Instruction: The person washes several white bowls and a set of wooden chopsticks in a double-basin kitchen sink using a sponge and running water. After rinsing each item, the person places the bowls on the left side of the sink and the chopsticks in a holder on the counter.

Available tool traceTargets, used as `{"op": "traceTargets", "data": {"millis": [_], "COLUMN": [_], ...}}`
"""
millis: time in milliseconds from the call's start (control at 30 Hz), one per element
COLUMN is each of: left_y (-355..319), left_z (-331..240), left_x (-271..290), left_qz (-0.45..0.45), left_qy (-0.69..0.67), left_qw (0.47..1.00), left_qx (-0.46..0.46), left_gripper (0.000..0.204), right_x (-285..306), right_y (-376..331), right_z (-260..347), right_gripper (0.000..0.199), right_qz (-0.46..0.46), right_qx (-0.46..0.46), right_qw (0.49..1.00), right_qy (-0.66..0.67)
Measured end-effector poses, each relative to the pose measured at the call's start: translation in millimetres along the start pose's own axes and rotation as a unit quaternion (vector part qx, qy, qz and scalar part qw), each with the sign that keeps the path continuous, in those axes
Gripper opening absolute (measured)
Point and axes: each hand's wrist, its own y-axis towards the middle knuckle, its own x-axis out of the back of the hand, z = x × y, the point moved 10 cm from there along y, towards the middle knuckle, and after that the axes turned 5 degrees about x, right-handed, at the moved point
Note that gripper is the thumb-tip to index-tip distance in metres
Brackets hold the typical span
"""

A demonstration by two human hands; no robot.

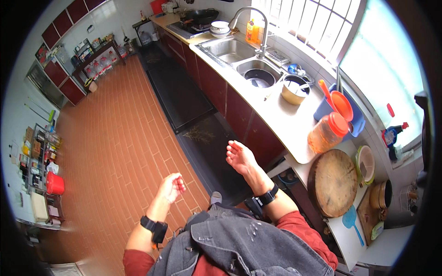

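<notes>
Over the tiled floor [110, 138], my left hand [172, 187] hangs in the air, fingers loosely curled and apart, nothing in it. My right hand [240, 158] is held palm up above the black floor mat [207, 152], its fingers half bent and empty. Neither one touches anything. The worktop [276, 122] runs along the right, and its cabinet front is what my right hand is nearest to. On that worktop stand a clear jar with a red lid [322, 133] and a pot [294, 94] with a pale utensil in it.
A double sink [241, 63] with a tall tap holds a dark pan [258, 79]. Right of me are a round wooden chopping board [332, 183], a blue fly swatter [352, 223] and a blue bin [326, 106] with an orange ladle [340, 105]. Shelves [39, 156] line the left wall.
</notes>
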Motion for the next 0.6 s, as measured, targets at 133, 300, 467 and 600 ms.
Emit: {"op": "traceTargets", "data": {"millis": [133,300,467,600], "left_y": [47,117,238,333], "left_z": [-120,-210,-249,-348], "left_x": [-46,-100,-107,-159], "left_qz": [0.059,0.130,0.061,0.134], "left_qy": [0.038,0.048,0.085,0.125], "left_qw": [0.995,0.986,0.992,0.982], "left_qx": [-0.064,-0.089,0.069,0.049], "left_gripper": [0.014,0.012,0.017,0.015], "right_x": [-92,-159,-142,-108], "right_y": [80,161,264,353], "right_z": [6,34,77,139], "right_gripper": [0.019,0.019,0.017,0.017], "right_qz": [0.067,0.122,0.054,0.002], "right_qx": [-0.045,-0.028,-0.023,0.037], "right_qw": [0.997,0.992,0.998,0.997], "right_qy": [0.009,-0.032,-0.010,0.069]}}
